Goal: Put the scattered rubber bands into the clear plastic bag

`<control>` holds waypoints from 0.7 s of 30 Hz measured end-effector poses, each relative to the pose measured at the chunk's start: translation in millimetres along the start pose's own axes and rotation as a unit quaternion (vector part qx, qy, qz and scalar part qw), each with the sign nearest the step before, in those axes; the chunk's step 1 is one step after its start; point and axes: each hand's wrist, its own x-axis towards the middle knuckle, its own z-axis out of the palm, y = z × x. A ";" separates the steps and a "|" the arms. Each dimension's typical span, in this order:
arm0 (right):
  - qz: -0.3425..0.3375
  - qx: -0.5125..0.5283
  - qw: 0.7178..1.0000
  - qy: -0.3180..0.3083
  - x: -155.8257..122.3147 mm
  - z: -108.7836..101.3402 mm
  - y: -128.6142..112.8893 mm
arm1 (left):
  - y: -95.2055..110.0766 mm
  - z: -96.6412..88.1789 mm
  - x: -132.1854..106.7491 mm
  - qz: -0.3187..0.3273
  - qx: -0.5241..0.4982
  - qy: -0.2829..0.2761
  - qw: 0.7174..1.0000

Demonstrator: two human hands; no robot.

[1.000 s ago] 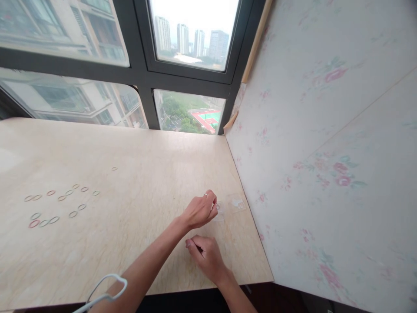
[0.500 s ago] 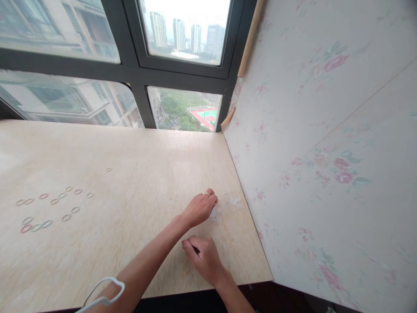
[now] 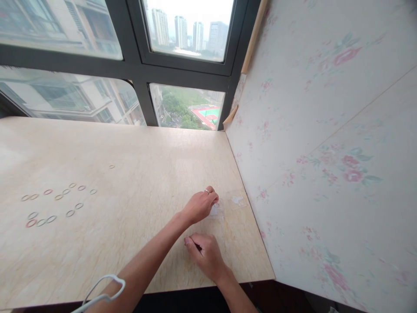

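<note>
- While a clear plastic box (image 3: 217,211) is lying on the worktop (image 3: 146,174), the left hand (image 3: 201,205) is reaching over it, grip pinched; I cannot tell whether it is grasping anything.
- Closer in, the right hand (image 3: 206,256) is resting loosely clenched.
- Just right, another clear plastic piece (image 3: 237,200) is lying beside the flowered wall (image 3: 293,208).
- Thin coloured rings (image 3: 27,224) are lying far left.

Cream marbled countertop (image 3: 140,174) bears thin coloured rings (image 3: 59,200), leftward; clear plastic case (image 3: 217,212) and transparent sheet-like piece (image 3: 239,201), rightward.
</note>
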 end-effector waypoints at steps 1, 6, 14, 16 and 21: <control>0.002 -0.002 1.000 -0.001 -0.3 -0.1 -0.1 | -0.7 -0.9 -1.7 -0.003 -0.007 0.007 1.000; 0.005 -0.012 1.000 0.004 -1.5 1.4 0.9 | -16.4 -9.0 -26.4 -0.045 -0.058 0.069 0.995; -0.014 -0.046 0.999 0.003 -6.2 5.0 7.7 | -68.8 -23.9 -111.1 -0.158 -0.137 0.170 0.963; -0.021 -0.050 0.998 0.010 -7.2 6.6 8.0 | -78.4 -26.0 -129.5 -0.186 -0.142 0.191 0.953; -0.072 -0.054 0.996 0.014 0.7 20.6 -5.9 | -90.9 -25.3 -159.2 -0.202 -0.183 0.264 0.925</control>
